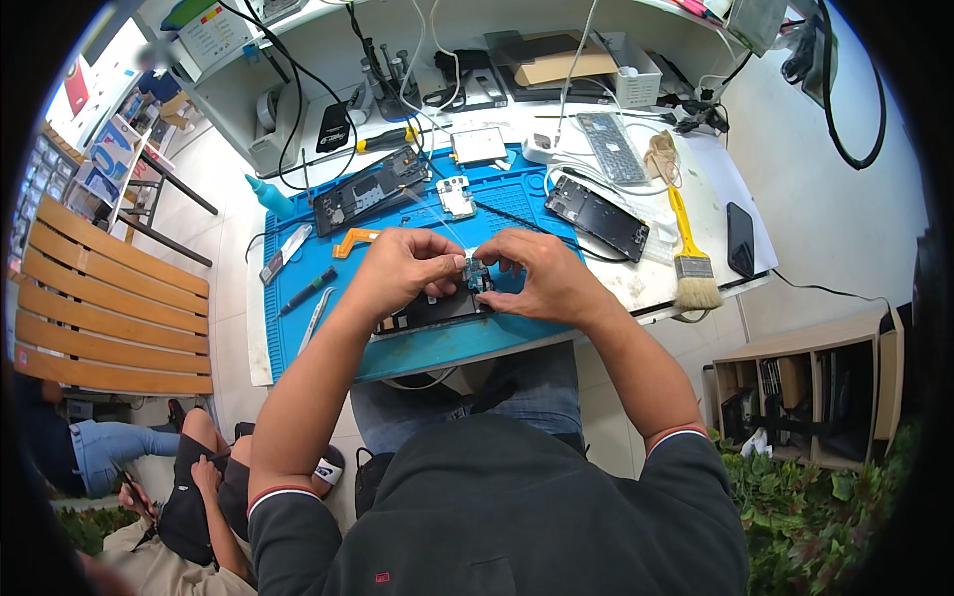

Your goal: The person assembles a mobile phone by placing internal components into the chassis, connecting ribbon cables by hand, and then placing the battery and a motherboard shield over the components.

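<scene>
Matt blue mat (pixel 338 273), glossy phone (pixel 740 240)

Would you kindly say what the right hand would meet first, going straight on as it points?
First the small circuit board, which the right hand touches; beyond it, probably the left hand, though depth is unclear.

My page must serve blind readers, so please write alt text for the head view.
A person's left hand and right hand hold a small circuit board between them, over a dark flat part on a blue mat. Around them lie an orange ribbon cable and, to the right, a dark device frame and a yellow-handled brush.
</scene>
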Tool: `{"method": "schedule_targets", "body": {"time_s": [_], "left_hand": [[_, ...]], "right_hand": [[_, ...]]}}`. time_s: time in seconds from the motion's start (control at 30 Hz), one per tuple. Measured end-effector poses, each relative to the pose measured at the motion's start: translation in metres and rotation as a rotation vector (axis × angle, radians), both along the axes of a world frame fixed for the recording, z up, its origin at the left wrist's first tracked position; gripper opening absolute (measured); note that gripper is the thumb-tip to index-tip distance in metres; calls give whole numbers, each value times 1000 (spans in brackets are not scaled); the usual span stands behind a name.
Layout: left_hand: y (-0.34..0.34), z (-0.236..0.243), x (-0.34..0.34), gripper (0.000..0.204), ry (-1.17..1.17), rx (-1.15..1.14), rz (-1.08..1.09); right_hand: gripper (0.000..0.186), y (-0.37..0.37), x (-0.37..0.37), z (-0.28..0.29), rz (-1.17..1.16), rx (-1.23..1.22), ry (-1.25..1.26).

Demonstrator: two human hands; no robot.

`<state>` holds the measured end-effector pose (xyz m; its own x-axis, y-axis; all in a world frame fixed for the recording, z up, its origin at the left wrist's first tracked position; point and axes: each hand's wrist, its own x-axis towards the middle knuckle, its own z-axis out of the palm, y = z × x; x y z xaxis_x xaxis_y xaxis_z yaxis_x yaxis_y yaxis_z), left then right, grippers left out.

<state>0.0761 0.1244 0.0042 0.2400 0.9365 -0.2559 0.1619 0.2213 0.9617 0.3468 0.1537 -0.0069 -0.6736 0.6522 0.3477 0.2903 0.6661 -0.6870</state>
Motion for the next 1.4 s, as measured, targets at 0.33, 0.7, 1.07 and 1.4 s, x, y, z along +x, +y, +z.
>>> {"method": "schedule_targets", "body": {"time_s": [0.33,0.7,1.07,1.4], "left_hand": [[2,27,6,24,693,517,3],[24,13,-4,28,864,823,-290],[31,7,-5,15,821,737,-347],[37,2,-10,13,772,702,-307]], "right_hand": [[51,11,7,2,10,-142,-112],[57,15,5,10,-21,-249,-226],[59,16,2,22,-58,-340,-287],[60,20,3,16,-27,-353,-278]]}}
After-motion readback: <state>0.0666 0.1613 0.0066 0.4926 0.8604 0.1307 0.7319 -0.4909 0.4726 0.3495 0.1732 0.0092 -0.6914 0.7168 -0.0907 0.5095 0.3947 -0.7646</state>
